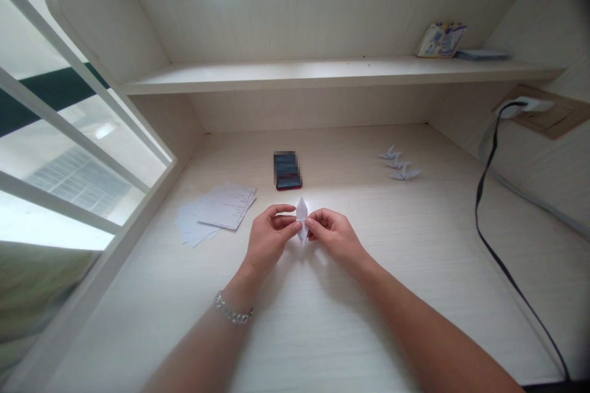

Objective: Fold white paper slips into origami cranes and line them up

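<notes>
A narrow, diamond-shaped piece of folded white paper (302,209) stands upright between my two hands, above the middle of the desk. My left hand (273,232) pinches its left side with thumb and fingers. From the right, my right hand (332,232) grips the other edge in the same way, thumb toward me. Beyond them lies a dark phone (288,171), its screen blurred. Left of my hands is a loose stack of white paper sheets (225,206). Several folded paper cranes (404,173) sit in a group at the back right.
A black cable (488,245) runs from the wall socket (548,110) down the desk's right side. Above the back of the desk is a shelf (276,73) with a small colourful box (441,40) and a flat item. White rails (59,116) border the left side.
</notes>
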Tool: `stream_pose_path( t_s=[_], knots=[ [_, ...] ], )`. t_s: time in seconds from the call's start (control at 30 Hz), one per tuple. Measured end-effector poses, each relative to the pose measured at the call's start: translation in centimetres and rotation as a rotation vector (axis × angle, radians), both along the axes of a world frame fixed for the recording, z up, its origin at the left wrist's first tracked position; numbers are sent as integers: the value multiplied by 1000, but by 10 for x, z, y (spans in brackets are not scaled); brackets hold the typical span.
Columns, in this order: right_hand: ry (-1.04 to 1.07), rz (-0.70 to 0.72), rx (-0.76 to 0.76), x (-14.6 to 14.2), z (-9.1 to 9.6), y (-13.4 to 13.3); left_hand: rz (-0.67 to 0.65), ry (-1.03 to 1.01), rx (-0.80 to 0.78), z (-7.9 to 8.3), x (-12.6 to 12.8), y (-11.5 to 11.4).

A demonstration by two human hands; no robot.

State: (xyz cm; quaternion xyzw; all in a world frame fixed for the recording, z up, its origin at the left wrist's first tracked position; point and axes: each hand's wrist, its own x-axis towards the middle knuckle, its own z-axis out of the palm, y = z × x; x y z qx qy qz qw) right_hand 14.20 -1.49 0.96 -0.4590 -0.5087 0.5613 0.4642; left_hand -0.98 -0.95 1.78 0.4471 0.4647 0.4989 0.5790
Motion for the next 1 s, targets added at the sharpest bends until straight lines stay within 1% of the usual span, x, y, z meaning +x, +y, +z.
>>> stream_pose_path(
  t_s=[0.13,0.2,0.3,0.37,0.4,0.5,0.6,0.73,0.83,1.0],
  knots=[
    [18,11,7,-2,-1,0,43,17,22,0,0,-1],
    [-29,-39,49,-2,1,-2,58,39,35,-1,0,-2],
    [-177,-167,166,-2,5,-5,92,80,61,-3,3,-4],
    [-236,-195,219,-2,7,-7,106,91,82,-2,6,-6],
    [-238,-191,221,-2,7,-7,106,93,91,-2,7,-7],
    [-173,-167,166,-2,6,-6,95,111,109,1,10,-10],
    [-98,-127,113,-3,3,-4,90,176,144,2,11,-12],
    [-104,-140,93,-2,0,-2,43,300,206,1,13,-15],
    [-95,-141,98,-1,-3,1,16,293,189,-1,13,-15],
    [13,-98,23,1,-4,4,77,341,171,-1,7,-11]
  ],
)
